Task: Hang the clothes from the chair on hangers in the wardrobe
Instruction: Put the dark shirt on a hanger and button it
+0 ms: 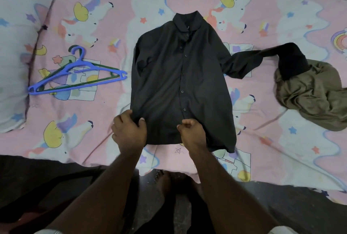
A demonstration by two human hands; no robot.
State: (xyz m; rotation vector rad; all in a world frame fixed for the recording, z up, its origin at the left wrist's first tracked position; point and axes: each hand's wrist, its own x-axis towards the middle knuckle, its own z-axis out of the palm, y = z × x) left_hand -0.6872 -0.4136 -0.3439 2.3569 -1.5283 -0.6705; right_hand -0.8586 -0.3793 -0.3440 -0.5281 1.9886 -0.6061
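Two hands are working the hem of a black shirt [180,83] that is lying face up and buttoned on the bed [281,139], collar pointing away from us. We are gripping the hem's left corner with the left hand [129,132], fingers [123,119] curling over the cloth and the thumb pressing against it. The right hand [191,132] is clenching at the hem near the button line; it looks to be pinching fabric, though the cloth inside the fist is hidden from us.

One sleeve is trailing off to the right, its cuff draping onto a crumpled olive garment [311,96]. The other sleeve is lying folded along the shirt's left side. A blue hanger [78,72] is resting on a green hanger [97,81] just left of the shirt, apart from it. We are not seeing any wardrobe or chair from here.

Judging the step: we are likely opening or lifting the hem so a hanger can go in from below. To do it well, we are thinking of these points:
- keeping both grips on the top layer only, so the body opens like a mouth;
- freeing one hand for the blue hanger while the other is holding the hem up;
- sliding the hook up through the collar, then seating each shoulder;
- pulling the stray sleeve clear of the olive garment before lifting, or it may be dragging that piece along.
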